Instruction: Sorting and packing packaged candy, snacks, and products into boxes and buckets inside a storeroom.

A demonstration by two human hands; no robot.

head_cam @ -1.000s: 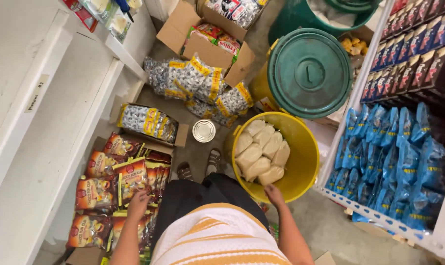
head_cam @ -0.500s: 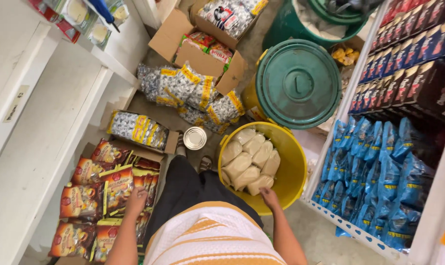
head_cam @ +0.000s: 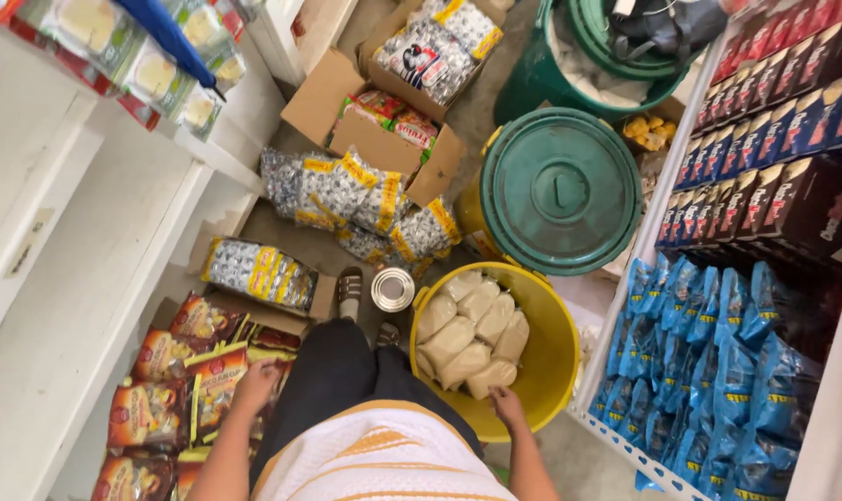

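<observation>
Snack packets [head_cam: 212, 394]: left hand [head_cam: 257, 385] rested on them, fingers curled, grip unclear.
Yellow bucket [head_cam: 551, 348]: right hand [head_cam: 508, 405] touched a pale bag [head_cam: 491, 376] inside, fingers loosely bent.

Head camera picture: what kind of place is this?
Probably a small grocery shop or its stockroom: white wire shelves of blue snack bags, open cardboard boxes of packets, and a yellow plastic bucket of pale filled bags.

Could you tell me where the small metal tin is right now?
The metal tin stands on the floor, centre of the head view, just left of the yellow tub.
</observation>
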